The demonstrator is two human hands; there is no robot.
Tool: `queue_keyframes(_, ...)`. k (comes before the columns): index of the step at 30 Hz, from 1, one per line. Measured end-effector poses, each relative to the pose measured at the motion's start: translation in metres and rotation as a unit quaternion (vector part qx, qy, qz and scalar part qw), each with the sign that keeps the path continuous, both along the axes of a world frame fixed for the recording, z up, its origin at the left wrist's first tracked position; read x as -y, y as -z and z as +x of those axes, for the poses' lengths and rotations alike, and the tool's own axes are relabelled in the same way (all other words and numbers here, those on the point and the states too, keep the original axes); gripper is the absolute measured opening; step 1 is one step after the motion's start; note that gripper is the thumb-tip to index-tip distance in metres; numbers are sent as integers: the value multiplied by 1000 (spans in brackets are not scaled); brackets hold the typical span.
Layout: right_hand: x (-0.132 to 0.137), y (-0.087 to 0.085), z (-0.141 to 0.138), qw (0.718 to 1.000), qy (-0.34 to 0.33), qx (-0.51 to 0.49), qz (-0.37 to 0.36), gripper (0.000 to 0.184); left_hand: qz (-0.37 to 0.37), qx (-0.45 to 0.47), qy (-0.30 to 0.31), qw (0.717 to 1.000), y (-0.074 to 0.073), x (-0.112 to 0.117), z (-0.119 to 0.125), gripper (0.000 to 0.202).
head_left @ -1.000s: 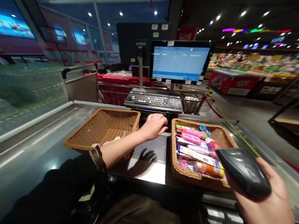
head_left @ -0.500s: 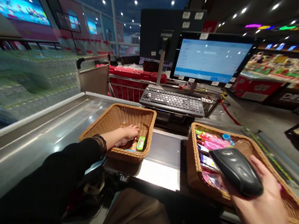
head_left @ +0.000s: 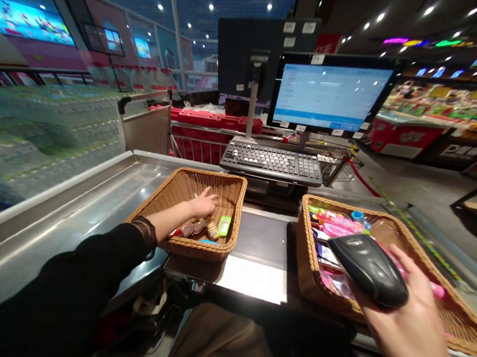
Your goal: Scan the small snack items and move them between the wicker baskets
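My left hand [head_left: 203, 204] hovers inside the left wicker basket [head_left: 188, 181], fingers spread and holding nothing, just above a few small packets [head_left: 195, 229] and a green packet [head_left: 224, 225] on the basket floor. My right hand [head_left: 411, 318] is closed round a black handheld barcode scanner [head_left: 367, 268], held over the near edge of the right wicker basket [head_left: 399, 235]. That basket holds several pink, blue and green packaged items [head_left: 334, 222].
A flat scanner plate [head_left: 258, 240] lies between the baskets. Behind them stand a keyboard [head_left: 273, 162] and a lit monitor [head_left: 331, 95]. A steel counter [head_left: 74, 209] runs off to the left. Red shopping baskets [head_left: 214, 121] sit behind; shop shelves are at far right.
My left hand came back from the middle near the keyboard into the left basket, set down small packets there and has now lifted open above them. The scanner hand stayed roughly in place.
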State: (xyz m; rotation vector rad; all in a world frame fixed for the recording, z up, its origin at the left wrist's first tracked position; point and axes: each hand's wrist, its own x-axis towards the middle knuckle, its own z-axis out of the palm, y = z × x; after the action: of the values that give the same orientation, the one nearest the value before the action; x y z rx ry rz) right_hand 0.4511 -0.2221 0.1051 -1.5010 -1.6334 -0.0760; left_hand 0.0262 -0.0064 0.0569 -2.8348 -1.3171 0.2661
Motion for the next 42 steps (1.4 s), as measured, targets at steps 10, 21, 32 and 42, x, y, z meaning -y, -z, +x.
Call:
queue_keyframes(10, -4, -8, -11, 1000, -21, -3, 19, 30, 258, 72, -17, 963, -88, 25, -31, 13)
queue_keyframes(21, 5, -23, -38, 999, -46, 11, -15, 40, 343, 189, 89, 916, -108, 54, 70, 24)
queue_keyframes(32, 15, -12, -37, 997, -46, 44, -51, 54, 329, 238, 124, 905, -98, 42, 125, 19)
queue_keyframes(42, 17, -4, -37, 997, -29, 35, -66, 44, 361, 260, 144, 884, -93, 31, 131, 15)
